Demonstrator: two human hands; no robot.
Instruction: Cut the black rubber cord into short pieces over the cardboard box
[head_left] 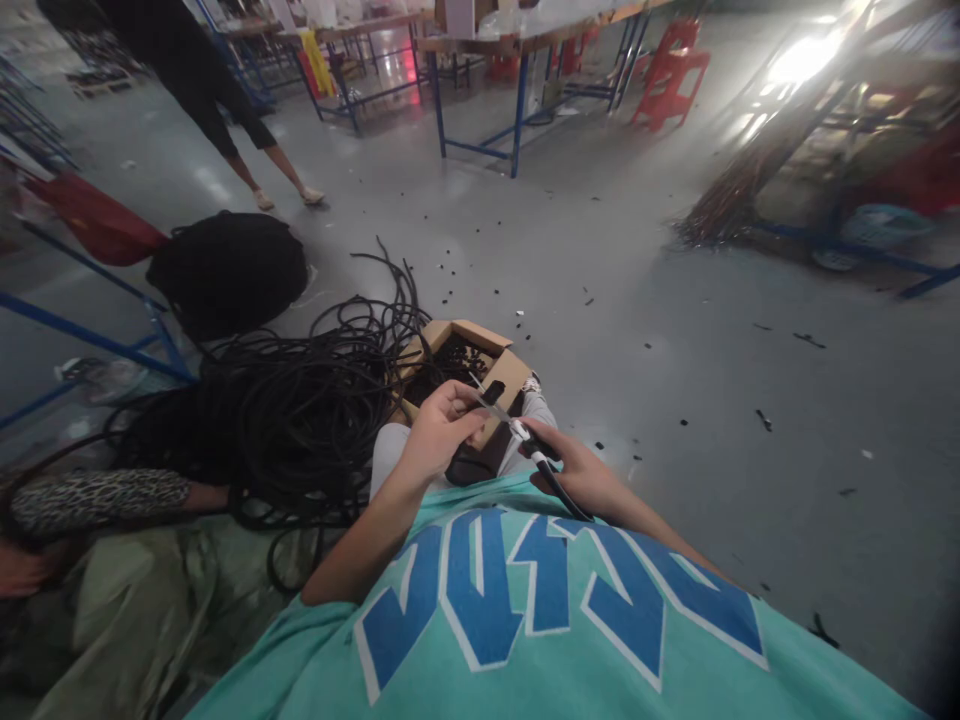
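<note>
My right hand [574, 465] grips a pair of shears [520, 430] with black handles, a white part near the pivot and thin pale blades. The blades point up and left, toward the fingertips of my left hand [446, 430]. Those fingers are pinched together beside a short black piece [493, 392], which lies right by the blades; how it is held is partly hidden. Below the hands, an open cardboard box [511, 375] between my legs holds many small black bits [461, 355]. A dark loop lies in my lap under the left hand.
A large tangle of black cord [300, 410] spreads to the left, with a round black bundle [229, 270] behind it. Another person's patterned sleeve [101, 500] reaches in at left. Someone stands farther back. Blue-legged tables [517, 110], red stools [671, 80] and a broom [731, 200] stand beyond.
</note>
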